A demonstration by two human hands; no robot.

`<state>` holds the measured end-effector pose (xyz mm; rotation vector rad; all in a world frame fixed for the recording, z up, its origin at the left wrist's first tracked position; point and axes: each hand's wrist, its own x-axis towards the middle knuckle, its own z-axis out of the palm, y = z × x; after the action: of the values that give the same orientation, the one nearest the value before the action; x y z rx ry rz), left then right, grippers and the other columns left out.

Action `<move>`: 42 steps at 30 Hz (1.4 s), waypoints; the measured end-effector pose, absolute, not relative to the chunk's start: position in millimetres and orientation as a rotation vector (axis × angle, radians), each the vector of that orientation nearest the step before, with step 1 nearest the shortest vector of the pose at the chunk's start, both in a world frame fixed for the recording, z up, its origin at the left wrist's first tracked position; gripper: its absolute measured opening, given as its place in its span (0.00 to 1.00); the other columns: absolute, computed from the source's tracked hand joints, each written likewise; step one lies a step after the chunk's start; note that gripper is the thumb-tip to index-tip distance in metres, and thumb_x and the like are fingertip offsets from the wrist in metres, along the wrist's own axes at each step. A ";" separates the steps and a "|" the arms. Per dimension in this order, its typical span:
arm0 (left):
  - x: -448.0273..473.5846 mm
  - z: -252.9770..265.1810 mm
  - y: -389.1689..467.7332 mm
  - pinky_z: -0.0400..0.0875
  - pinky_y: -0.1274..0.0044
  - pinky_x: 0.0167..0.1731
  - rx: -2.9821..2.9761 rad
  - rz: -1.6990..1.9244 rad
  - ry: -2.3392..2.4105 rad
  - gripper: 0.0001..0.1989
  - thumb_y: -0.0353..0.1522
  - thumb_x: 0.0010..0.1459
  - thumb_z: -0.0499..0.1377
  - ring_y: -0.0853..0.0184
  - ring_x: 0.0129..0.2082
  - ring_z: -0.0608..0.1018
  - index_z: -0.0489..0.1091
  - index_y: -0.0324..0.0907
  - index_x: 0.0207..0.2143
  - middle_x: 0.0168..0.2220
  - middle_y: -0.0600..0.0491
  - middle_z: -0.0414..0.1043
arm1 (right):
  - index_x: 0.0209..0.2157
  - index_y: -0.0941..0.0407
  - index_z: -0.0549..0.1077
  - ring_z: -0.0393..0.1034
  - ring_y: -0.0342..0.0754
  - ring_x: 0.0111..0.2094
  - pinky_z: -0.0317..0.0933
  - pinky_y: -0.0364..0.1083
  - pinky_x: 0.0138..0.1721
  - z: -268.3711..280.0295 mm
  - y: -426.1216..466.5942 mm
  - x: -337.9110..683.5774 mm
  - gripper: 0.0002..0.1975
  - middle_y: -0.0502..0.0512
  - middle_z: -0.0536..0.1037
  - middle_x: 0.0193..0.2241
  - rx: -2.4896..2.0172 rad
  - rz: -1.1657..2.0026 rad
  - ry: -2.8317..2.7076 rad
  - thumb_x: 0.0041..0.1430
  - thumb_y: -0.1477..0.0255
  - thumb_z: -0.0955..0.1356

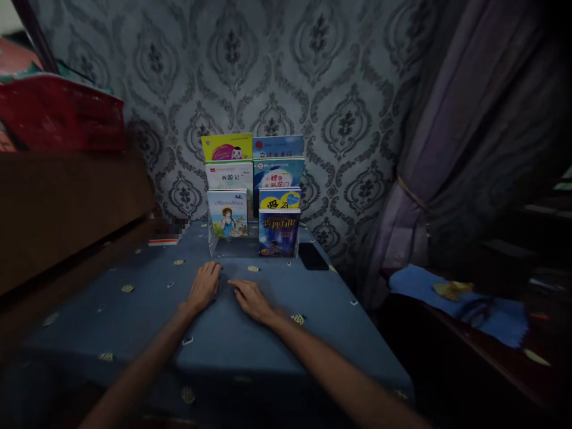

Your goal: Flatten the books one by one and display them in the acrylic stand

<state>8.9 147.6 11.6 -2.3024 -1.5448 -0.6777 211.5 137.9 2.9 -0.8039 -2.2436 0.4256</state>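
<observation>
My left hand (206, 286) rests on the blue tablecloth (152, 322), fingers loosely bent, with nothing seen in it. To its right, my right hand (252, 300) lies palm down on the cloth, its fingers reaching left and holding nothing that I can see. A small gap separates the two hands. Just beyond them stands a clear stepped book stand (230, 247) with several children's books in two columns. Nearest at its left is a book with a figure in a straw hat (227, 215). A dark blue book (279, 233) stands at the front right.
A black phone (313, 256) lies right of the stand. Books with red-orange edges (164, 242) lie at the back left. A brown cabinet (67, 208) bearing a red basket (62, 113) borders the left side. At the right hang a tied curtain (406, 196) and a blue cloth (460, 304).
</observation>
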 end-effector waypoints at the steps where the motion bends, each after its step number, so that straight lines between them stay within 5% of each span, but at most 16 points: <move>1: 7.4 12.8 142.1 0.67 0.66 0.49 -2.292 -0.633 -1.594 0.16 0.22 0.61 0.48 0.58 0.48 0.71 0.67 0.42 0.48 0.46 0.46 0.70 | 0.56 0.55 0.74 0.74 0.52 0.53 0.67 0.53 0.57 3.6 136.0 212.1 0.21 0.60 0.80 0.50 -0.819 0.430 -2.233 0.65 0.80 0.62; 42: 7.6 23.6 127.1 0.68 0.70 0.45 -2.146 -0.507 -1.774 0.12 0.22 0.59 0.49 0.60 0.43 0.74 0.68 0.42 0.41 0.41 0.46 0.72 | 0.53 0.55 0.76 0.76 0.52 0.50 0.67 0.51 0.55 7.3 135.0 209.4 0.19 0.60 0.82 0.48 -0.791 0.406 -2.275 0.64 0.80 0.62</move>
<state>7.6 127.1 23.6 -2.1460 -1.7742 -0.5075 209.4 135.0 7.3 -0.7908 -2.2746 0.4056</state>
